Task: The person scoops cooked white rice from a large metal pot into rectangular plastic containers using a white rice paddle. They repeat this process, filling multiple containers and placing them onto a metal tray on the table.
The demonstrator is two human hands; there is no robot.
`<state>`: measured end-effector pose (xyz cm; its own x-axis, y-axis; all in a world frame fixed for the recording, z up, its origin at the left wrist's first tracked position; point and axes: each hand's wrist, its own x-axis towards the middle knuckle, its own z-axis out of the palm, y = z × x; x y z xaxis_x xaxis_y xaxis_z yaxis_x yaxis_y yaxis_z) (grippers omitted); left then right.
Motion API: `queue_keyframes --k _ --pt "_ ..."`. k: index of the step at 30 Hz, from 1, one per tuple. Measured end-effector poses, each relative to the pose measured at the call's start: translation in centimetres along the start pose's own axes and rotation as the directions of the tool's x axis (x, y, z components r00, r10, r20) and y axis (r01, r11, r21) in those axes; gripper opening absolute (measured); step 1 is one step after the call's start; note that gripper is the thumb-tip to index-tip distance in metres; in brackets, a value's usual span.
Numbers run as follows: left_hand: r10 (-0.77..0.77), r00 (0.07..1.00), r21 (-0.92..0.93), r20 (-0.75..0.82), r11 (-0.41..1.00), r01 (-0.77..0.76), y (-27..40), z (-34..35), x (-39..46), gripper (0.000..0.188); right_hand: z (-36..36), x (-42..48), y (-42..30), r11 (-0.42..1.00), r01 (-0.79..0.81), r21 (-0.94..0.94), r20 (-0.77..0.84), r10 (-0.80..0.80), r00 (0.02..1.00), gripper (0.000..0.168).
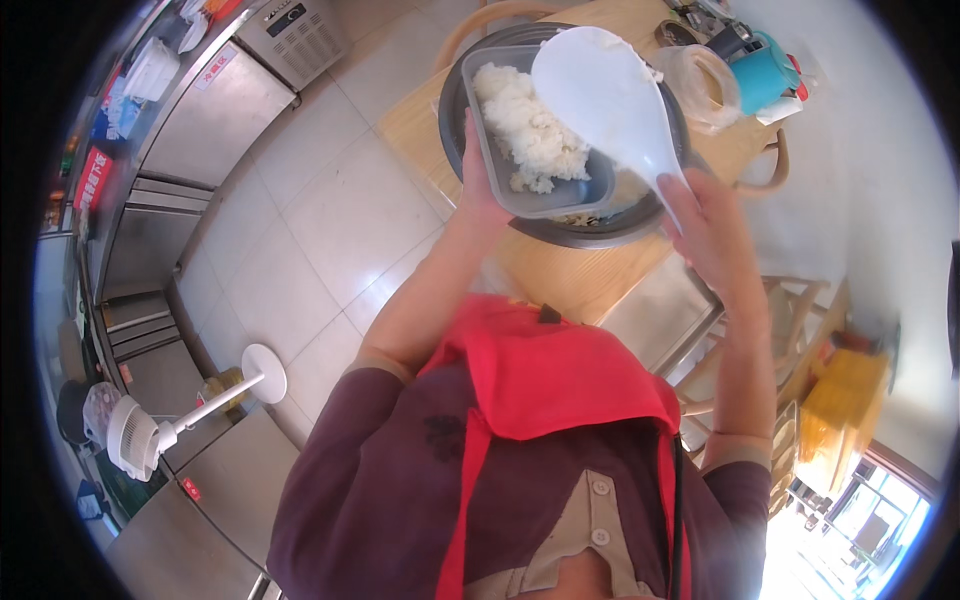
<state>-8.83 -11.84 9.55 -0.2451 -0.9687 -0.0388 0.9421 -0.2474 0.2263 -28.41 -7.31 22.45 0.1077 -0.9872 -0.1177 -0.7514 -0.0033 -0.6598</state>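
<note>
My left hand (484, 184) grips the left side of a clear plastic food container (585, 204), which is tilted. Cooked white rice (529, 120) lies in it, heaped along the left and middle. In my right hand (705, 221) is the handle of a large white rice paddle (600, 94). Its broad blade hangs over the container's right part and hides some of the rice; a few grains cling to its rim. Beneath both sits a wide dark round pot (454, 142), with more rice visible at its lower inside edge. The container covers much of the pot's inside.
The pot stands on a wooden table (585, 277). At the table's far right are a teal kettle (761, 79) and a plastic bag (694, 86). Stainless steel refrigerated counters (217, 112) line the left, near a white standing fan (139, 439). Wooden chairs (795, 307) are at right.
</note>
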Motion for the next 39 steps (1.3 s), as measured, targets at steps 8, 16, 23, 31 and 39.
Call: queue_keyframes --k 8,16,23,31,39 --pt "-0.152 0.987 0.083 -0.046 0.984 0.155 0.1 0.3 -2.1 0.06 2.7 2.4 1.6 0.949 0.224 -0.223 -0.108 -0.253 0.961 0.03" --pt "-0.18 0.98 0.013 0.087 0.984 0.179 1.0 0.2 -2.5 0.067 -0.1 0.3 -1.2 0.806 0.285 -0.519 -0.123 -0.4 0.908 0.016" --pt "-0.108 0.994 0.078 -0.01 0.991 0.109 1.8 0.3 -3.5 0.066 1.8 1.5 1.4 0.725 0.414 -0.55 -0.016 -0.505 0.863 0.013" --pt "-0.014 0.999 0.028 0.051 1.0 0.012 9.4 -4.7 -8.2 0.065 2.2 5.8 7.4 0.661 0.182 -0.728 0.096 -0.165 0.982 0.022" --pt "-0.023 1.0 0.093 0.021 0.995 0.021 11.1 -8.2 -11.0 0.07 6.8 11.2 11.0 0.58 0.375 -0.723 0.351 -0.158 0.923 0.014"
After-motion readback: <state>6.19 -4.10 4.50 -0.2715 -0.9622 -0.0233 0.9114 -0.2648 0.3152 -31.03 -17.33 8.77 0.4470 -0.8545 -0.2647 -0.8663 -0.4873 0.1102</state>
